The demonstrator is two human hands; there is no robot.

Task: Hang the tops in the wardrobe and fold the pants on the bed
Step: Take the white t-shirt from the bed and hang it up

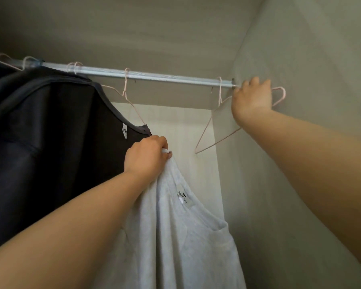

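Currently at the Wardrobe Rail

Left hand (148, 157) clenched on upper edge of light grey top (186, 236), held up below rail (154, 77), fabric draped downward. Right hand (252, 99) closed round pink wire hanger (284, 93) at right end of rail, beside wardrobe side wall (311, 59). Dark top (50, 132) hung on rail at left.

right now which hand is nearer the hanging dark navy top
Left. The left hand sits beside the dark navy top; right hand away at the metal rail end.
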